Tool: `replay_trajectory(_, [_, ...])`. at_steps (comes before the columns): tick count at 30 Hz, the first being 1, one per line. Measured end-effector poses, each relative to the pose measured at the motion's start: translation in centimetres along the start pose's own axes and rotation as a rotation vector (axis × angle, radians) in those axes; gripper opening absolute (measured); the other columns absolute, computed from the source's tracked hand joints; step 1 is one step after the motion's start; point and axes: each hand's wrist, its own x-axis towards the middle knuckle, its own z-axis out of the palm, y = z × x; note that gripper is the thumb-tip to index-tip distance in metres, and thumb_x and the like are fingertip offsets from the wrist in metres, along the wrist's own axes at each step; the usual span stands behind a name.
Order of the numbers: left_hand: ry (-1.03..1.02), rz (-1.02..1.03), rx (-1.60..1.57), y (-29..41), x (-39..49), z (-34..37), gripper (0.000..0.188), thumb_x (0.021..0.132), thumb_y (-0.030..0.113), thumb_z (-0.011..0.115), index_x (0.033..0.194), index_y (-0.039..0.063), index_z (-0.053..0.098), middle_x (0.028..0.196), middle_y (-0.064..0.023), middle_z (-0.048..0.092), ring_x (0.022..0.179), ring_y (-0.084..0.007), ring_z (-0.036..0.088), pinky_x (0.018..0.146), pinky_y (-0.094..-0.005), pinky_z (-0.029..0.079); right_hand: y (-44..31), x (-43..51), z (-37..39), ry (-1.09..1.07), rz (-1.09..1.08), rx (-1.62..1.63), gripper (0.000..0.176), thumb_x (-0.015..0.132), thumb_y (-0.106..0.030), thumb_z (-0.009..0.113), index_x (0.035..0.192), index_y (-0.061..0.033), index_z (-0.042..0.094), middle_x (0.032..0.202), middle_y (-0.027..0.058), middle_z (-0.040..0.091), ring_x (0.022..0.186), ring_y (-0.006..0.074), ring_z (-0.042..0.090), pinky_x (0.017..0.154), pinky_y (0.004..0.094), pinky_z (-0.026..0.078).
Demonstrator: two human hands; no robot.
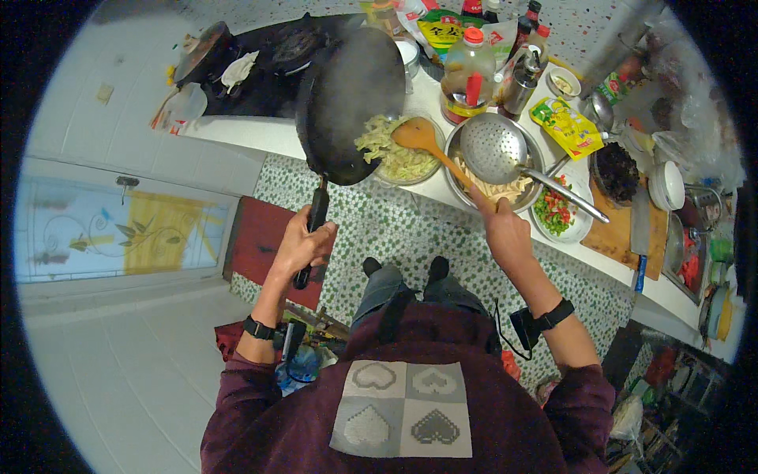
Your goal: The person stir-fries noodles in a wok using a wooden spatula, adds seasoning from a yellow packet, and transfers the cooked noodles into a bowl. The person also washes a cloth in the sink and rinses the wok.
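Observation:
My left hand (pixel 305 240) grips the black handle of a dark wok (pixel 355 89), which is tilted towards the counter's right side. Steam hangs over the wok's inside. Cooked shredded cabbage (pixel 408 163) lies in a glass bowl (pixel 441 172) by the wok's rim, some of it heaped at the bowl's left edge. My right hand (pixel 509 234) holds a wooden spatula (pixel 420 136), its blade over the cabbage. Below the spatula's handle stands a metal bowl (pixel 538 195) with pale strips of food (pixel 503 192), and a perforated skimmer (pixel 494 145) rests across it.
An oil jug (pixel 468 77) and a metal-topped dispenser (pixel 521 89) stand behind the bowls. To the right are a plate of chopped peppers (pixel 556 207), a cutting board (pixel 622 237) with a cleaver (pixel 641 222), and a sink (pixel 690 260). A second pan (pixel 204 53) sits on the stove (pixel 254 103).

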Motion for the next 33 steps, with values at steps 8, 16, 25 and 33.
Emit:
replay_trajectory(8, [-0.003,0.036,-0.042,-0.1,0.2,-0.3,0.02,0.09,0.012,0.06,0.095,0.007,0.042,0.056,0.0019,0.041,0.042,-0.0058,0.037,0.034,-0.0253,0.029,0.0,-1.0,-3.7,-0.035,0.0,-0.067,0.066,0.081,-0.001,0.047,0.14,-0.0275,0.039,0.082,0.0156,0.053,0.06,0.0319,0.063,0.05,0.0443,0.05])
replay_trajectory(16, [-0.003,0.081,0.074,-0.2,-0.4,-0.1,0.024,0.089,0.017,0.063,0.1,0.007,0.045,0.057,0.0028,0.044,0.041,-0.0066,0.037,0.034,-0.0253,0.029,-3.2,2.8,-2.8,0.023,-0.128,0.051,0.066,0.082,-0.001,0.046,0.14,-0.0334,0.038,0.083,0.015,0.052,0.066,0.0333,0.063,0.053,0.0441,0.051])
replay_trajectory(25, [0.036,0.177,0.078,-1.8,0.8,0.7,0.021,0.09,0.013,0.059,0.099,0.002,0.044,0.053,-0.0001,0.043,0.039,-0.0075,0.037,0.035,-0.0274,0.031,0.9,1.0,-0.1,0.039,-0.129,-0.093,0.07,0.081,0.0,0.047,0.14,-0.0357,0.037,0.084,0.0155,0.052,0.061,0.0308,0.063,0.05,0.0425,0.051])
replay_trajectory(33, [0.201,0.388,0.378,-3.8,2.0,-1.2,0.031,0.085,0.026,0.066,0.09,-0.001,0.051,0.068,-0.0078,0.055,0.063,-0.0159,0.049,0.058,-0.0337,0.042,0.6,0.3,-2.1,0.006,-0.073,-0.225,0.072,0.08,0.0,0.049,0.141,-0.0365,0.036,0.083,0.0158,0.053,0.06,0.0308,0.063,0.049,0.0415,0.051])
